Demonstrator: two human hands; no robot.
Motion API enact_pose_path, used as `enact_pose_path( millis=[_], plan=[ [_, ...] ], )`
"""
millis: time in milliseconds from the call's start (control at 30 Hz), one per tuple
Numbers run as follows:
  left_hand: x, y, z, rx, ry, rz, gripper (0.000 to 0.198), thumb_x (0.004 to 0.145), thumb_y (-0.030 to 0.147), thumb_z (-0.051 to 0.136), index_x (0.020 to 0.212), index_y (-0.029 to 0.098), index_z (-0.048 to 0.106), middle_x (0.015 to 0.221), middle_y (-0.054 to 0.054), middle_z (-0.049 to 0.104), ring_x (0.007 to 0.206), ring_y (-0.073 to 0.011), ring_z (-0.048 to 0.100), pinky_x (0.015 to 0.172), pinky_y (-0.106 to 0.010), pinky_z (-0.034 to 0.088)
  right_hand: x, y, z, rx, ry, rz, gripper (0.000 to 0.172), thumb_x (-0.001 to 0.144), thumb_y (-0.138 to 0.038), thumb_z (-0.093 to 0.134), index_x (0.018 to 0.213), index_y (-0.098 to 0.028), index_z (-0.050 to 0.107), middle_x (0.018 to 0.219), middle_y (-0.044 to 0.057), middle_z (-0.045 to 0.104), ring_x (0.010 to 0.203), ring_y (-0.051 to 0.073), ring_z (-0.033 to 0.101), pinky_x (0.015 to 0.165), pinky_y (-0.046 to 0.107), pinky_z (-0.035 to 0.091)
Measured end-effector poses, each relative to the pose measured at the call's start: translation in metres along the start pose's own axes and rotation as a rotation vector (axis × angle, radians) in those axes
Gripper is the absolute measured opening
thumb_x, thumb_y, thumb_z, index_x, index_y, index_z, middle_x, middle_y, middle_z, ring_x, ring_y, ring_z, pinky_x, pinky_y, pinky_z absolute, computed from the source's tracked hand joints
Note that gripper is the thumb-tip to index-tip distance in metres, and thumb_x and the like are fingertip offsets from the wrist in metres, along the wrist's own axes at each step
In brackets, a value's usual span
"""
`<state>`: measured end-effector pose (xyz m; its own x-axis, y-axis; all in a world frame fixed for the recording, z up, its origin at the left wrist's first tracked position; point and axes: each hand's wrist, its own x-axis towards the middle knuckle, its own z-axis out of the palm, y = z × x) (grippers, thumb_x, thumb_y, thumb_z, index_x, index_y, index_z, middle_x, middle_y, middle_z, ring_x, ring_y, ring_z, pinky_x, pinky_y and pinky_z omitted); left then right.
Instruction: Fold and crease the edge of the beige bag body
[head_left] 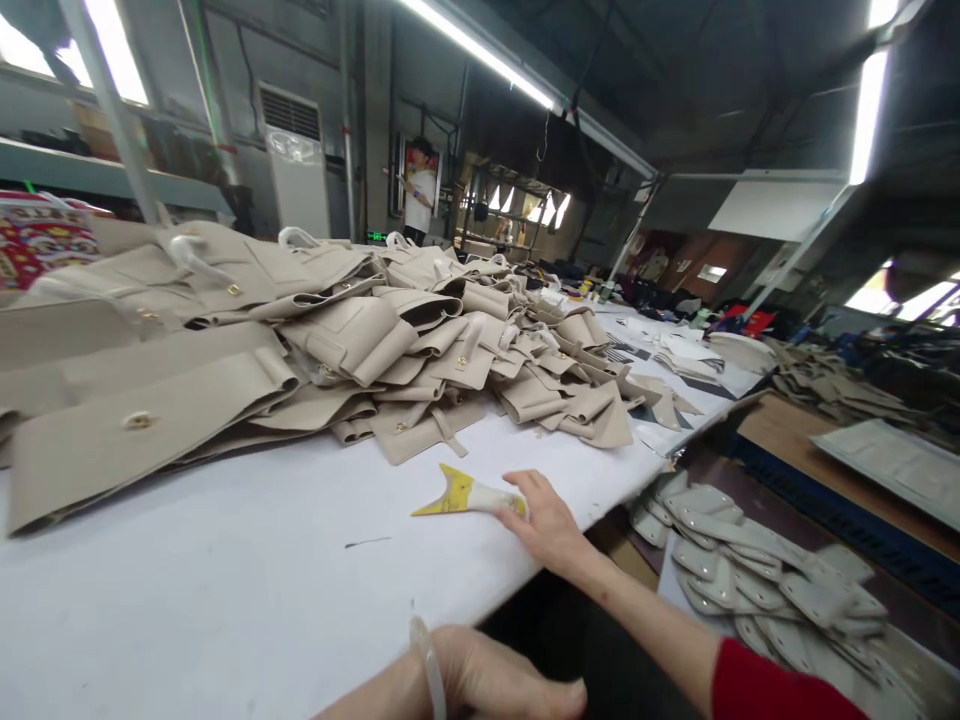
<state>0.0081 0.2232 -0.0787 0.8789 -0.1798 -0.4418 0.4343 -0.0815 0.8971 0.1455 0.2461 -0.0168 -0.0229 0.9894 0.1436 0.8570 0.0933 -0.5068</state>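
Note:
On the white table (225, 590), a yellow and white fishtail-shaped tool (469, 495) lies flat, its two points toward the left. The thumb and fingers of my right hand (544, 515) are around its narrow right end. Nearer to me, below the table's front edge, is my left hand (502, 675), with a pale bangle on the wrist. Its thumb points right and its other fingers are hidden, so what it holds, if anything, cannot be seen. A short dark mark (367, 543) shows on the table left of the tool.
A large heap of beige leather-like pieces (360, 335) with small metal fittings covers the table's far side. Grey strap-like pieces (772, 570) are stacked lower right. A brown board (795, 450) lies beyond them. A person (420, 190) in a white top stands in the background.

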Motion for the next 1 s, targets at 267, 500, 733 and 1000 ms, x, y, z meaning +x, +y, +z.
enact_pose_path(
  millis=[267,500,733,1000],
  plan=[
    [-0.021,0.017,0.004,-0.194,-0.089,0.013,0.082,0.045,0.061,0.089,0.11,0.022,0.062,0.087,0.0,0.064,0.09,-0.0252,0.062,0.089,-0.041,0.049,0.03,-0.007,-0.006,-0.142,-0.406,-0.044,0.024,0.091,-0.015,0.058,0.115,-0.014,0.058,0.118,0.009,0.06,0.112,0.027,0.056,0.099,0.05,0.045],
    [-0.019,0.02,0.008,-0.265,-0.125,-0.008,0.089,0.04,0.029,0.093,0.12,0.022,0.056,0.089,0.001,0.067,0.089,-0.0242,0.064,0.085,-0.037,0.049,-0.104,0.011,-0.109,0.222,-0.69,0.257,0.027,0.087,-0.019,0.039,0.11,-0.016,0.052,0.085,0.004,0.068,0.054,0.012,0.063,0.046,0.019,0.048],
    [-0.028,0.031,0.007,-0.207,-0.064,-0.046,0.102,0.048,0.037,0.089,0.138,0.013,0.048,0.108,-0.008,0.068,0.109,-0.0326,0.061,0.098,-0.043,0.046,-0.189,-0.008,-0.064,0.53,-0.887,0.684,0.022,0.092,-0.038,0.048,0.089,-0.018,0.056,0.056,-0.004,0.056,0.03,0.006,0.04,0.029,0.012,0.032],
    [-0.032,0.033,0.002,0.001,0.0,-0.032,0.108,0.059,0.049,0.081,0.149,0.008,0.038,0.132,-0.016,0.059,0.122,-0.0362,0.054,0.103,-0.042,0.045,-0.192,-0.02,-0.04,0.572,-0.82,0.802,0.022,0.092,-0.039,0.05,0.087,-0.019,0.055,0.054,-0.003,0.055,0.031,0.007,0.043,0.027,0.014,0.034]
  ],
)
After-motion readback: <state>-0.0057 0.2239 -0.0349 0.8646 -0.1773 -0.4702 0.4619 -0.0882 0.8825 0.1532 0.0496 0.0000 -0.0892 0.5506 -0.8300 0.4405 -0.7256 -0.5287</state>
